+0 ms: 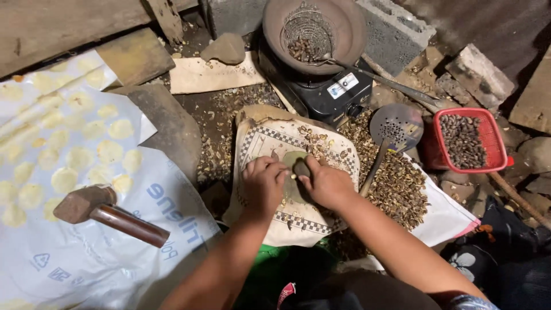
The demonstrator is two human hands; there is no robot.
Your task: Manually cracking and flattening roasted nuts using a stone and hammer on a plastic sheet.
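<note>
My left hand [263, 182] and my right hand [325, 183] meet over a flat stone [293, 158] that lies on a patterned cloth sack [270, 138]. My right hand grips a small dark stone [301, 168] between thumb and fingers. The fingers of my left hand pinch something small next to that stone; what it is I cannot tell. Nut shells [396, 178] are scattered on the sack and to its right.
A hammer [106, 213] lies on a white plastic sheet [86, 252] covered with several flat pale discs [63, 179]. A dark pan with a wire basket [313, 31] sits on a stove [333, 92]. A perforated ladle [393, 129] and a red basket of nuts [468, 140] lie right.
</note>
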